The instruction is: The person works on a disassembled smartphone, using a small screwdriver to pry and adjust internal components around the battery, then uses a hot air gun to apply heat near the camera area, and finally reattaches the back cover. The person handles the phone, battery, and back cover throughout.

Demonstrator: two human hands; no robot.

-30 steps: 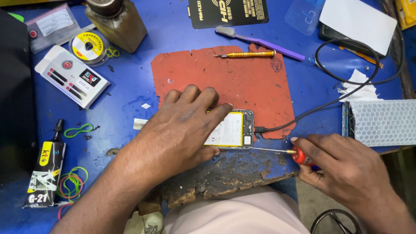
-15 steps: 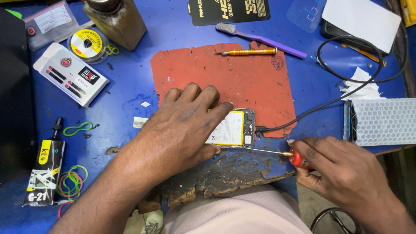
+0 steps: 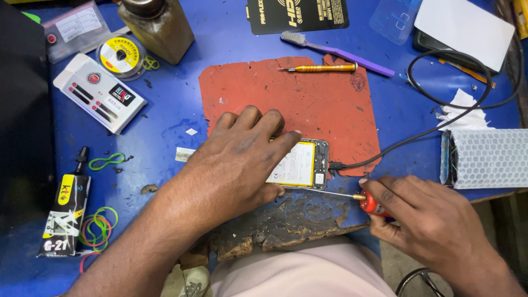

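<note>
On the red mat [image 3: 308, 104] — your left hand [image 3: 236, 159] presses flat on the opened phone [image 3: 302, 164], right hand [image 3: 423, 217] grip closed around a red-handled screwdriver [image 3: 369, 202].

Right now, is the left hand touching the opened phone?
Touching: the head view shows the left hand pressed flat on the opened phone, covering most of it.

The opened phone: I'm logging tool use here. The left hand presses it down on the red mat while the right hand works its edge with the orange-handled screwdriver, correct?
Not quite. In the head view the orange-handled screwdriver lies unused at the top of the red mat. The right hand holds a red-handled screwdriver to the edge of the opened phone; the left hand does press it down.
</note>
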